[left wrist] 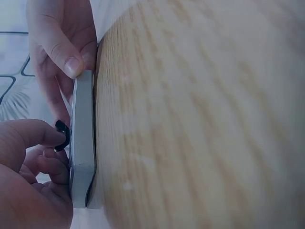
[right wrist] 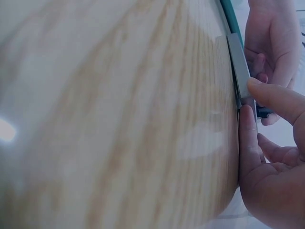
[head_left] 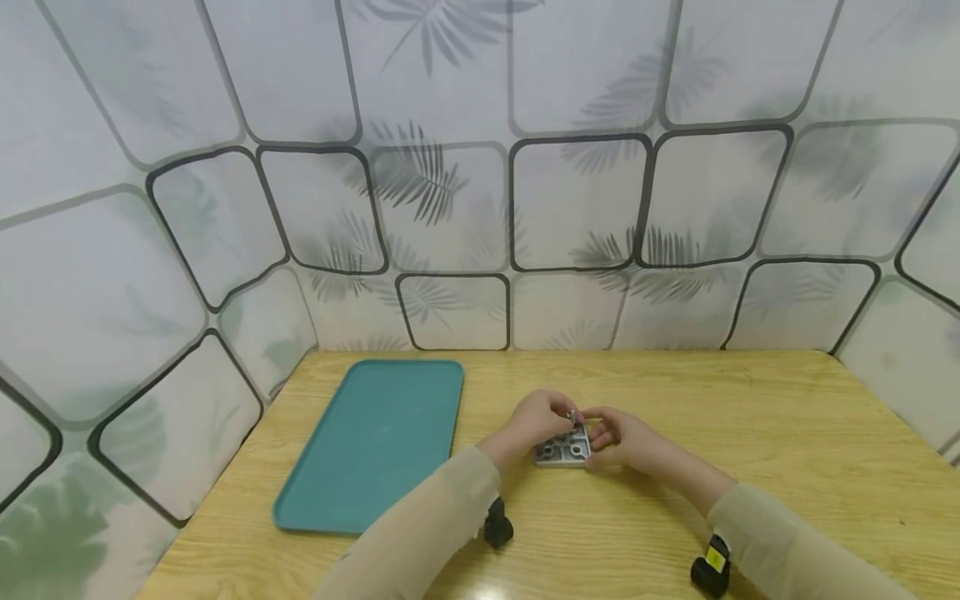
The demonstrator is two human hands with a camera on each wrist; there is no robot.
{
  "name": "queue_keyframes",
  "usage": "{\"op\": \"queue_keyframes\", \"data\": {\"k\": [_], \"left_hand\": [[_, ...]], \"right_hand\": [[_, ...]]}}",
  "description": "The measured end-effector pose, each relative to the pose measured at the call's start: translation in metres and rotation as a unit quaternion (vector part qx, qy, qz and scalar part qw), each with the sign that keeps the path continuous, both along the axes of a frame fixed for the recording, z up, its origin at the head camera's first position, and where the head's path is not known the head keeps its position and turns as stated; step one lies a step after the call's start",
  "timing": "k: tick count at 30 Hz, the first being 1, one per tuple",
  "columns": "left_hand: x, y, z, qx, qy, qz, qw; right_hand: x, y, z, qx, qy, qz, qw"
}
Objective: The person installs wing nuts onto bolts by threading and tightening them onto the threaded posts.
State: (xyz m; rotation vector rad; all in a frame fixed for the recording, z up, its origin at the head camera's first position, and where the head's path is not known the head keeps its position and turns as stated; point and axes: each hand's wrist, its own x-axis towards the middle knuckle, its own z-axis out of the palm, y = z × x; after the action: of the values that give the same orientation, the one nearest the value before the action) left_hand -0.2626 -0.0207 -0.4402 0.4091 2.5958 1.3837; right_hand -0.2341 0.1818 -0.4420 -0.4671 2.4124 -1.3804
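Observation:
A small square silver-grey plate (head_left: 562,460) with round recesses lies on the wooden table. My left hand (head_left: 534,423) reaches over its far left part. Its thumb and finger pinch a small curved dark piece (left wrist: 62,135) at the plate's upper face, which the left wrist view shows from the side. On the right, my right hand (head_left: 630,440) grips the plate's edge, its thumb (right wrist: 255,85) on the rim and a finger low against the side. The left fingers hide part of the plate's far side, and whether the dark piece is fixed to it I cannot tell.
A teal tray (head_left: 378,446) lies on the table (head_left: 600,550) to the left of the hands. Behind the table hangs a patterned cloth wall (head_left: 450,208). A black wrist device (head_left: 497,525) sits under the left sleeve, another (head_left: 711,571) under the right.

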Motion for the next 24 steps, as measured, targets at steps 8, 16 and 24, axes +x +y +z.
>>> {"op": "queue_keyframes", "data": {"k": [8,16,24], "left_hand": [[0.0015,0.0018,0.0007,-0.034,0.03,-0.008,0.9989],[0.001,0.003,0.0005,-0.05,0.019,-0.007,0.9986],[0.0018,0.0016,-0.002,-0.002,0.006,0.027,0.9996]], "right_hand": [[0.0005,-0.0004,0.0002,0.0,0.0,-0.001,1.0],[0.0013,-0.0004,0.0004,-0.005,0.0,0.0,1.0],[0.0023,-0.0008,0.0024,-0.005,0.0,0.003,1.0]]}}
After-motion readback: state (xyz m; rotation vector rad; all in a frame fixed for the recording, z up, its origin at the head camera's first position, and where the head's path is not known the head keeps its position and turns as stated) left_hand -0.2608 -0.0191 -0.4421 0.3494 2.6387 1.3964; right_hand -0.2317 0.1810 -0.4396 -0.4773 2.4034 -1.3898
